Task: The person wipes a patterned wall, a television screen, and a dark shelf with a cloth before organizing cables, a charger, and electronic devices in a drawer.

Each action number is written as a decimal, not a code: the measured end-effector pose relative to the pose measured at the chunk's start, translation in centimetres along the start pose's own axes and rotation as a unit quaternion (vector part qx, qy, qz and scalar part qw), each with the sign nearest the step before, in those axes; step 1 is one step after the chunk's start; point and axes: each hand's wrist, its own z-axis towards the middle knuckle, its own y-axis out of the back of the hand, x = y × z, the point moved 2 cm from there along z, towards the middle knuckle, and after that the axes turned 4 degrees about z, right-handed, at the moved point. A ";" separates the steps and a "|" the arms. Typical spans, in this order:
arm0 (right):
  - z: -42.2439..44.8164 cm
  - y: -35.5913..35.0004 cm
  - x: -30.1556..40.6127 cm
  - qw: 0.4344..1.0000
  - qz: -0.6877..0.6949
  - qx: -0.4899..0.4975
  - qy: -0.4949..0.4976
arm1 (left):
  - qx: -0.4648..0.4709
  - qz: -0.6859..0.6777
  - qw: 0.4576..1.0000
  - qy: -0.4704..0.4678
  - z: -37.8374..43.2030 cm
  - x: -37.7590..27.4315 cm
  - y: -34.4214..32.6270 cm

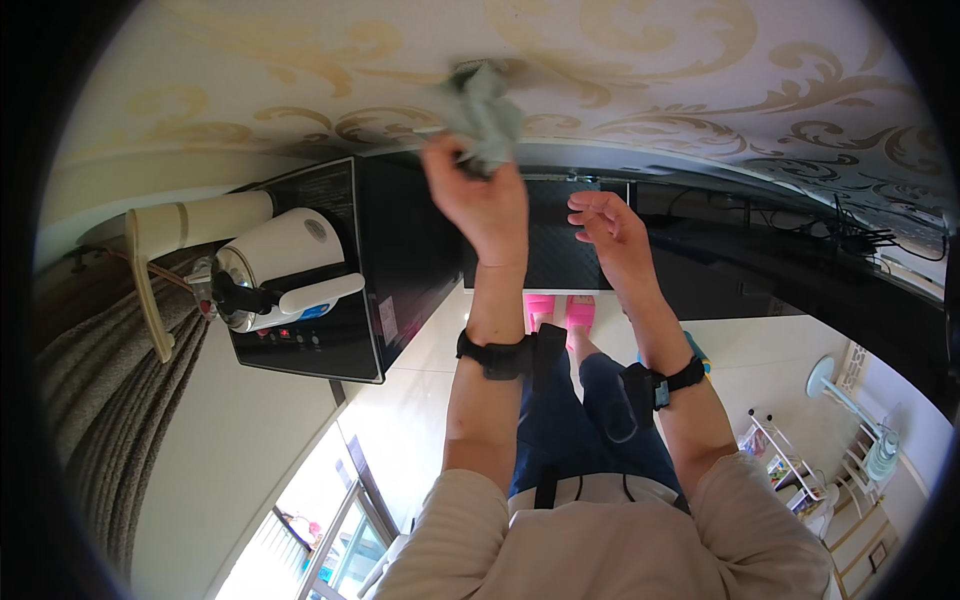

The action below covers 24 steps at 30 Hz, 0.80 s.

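Note:
My left hand (484,206) grips a crumpled grey-green cloth (491,112), blurred by motion. The cloth is up at the pale wall (660,67), which bears a gold scroll pattern; whether it presses on the surface cannot be told. My right hand (616,236) is lower and to the right, holding nothing, with its fingers loosely bent and apart. Below both hands is a glossy black panel (555,232) with a pale lower edge. Each of my wrists carries a black strap with a small device.
At left a black glass-topped unit (409,247) bears a white jug (292,244) with a handle. Loose black cables (859,236) lie on a long dark cabinet (720,277) at right. A pale blue stand fan (855,405) and white rack (787,454) stand behind. Grey curtains (127,405) hang left.

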 end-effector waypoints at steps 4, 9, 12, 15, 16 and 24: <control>-0.1 0.3 -0.2 1.000 -0.006 -0.002 0.003 | -0.048 -0.046 0.997 -0.038 1.9 -1.2 -0.8; -0.2 -0.6 -0.2 1.000 -0.005 0.009 0.007 | -0.003 0.088 0.982 -0.167 3.2 -0.8 -4.0; -0.5 -0.2 0.5 1.000 0.003 -0.004 0.006 | -0.047 -0.239 0.956 0.165 2.9 0.4 -2.2; -0.3 0.2 1.1 1.000 0.006 0.002 0.010 | -0.107 -0.188 0.963 0.159 1.6 -0.1 0.6; -0.4 0.1 1.3 1.000 0.005 0.015 0.014 | -0.108 -0.186 0.964 0.156 1.7 -0.1 0.4; 4.5 -5.5 9.2 0.986 0.112 0.038 0.114 | 0.024 -0.011 0.996 0.090 3.7 -2.1 -2.0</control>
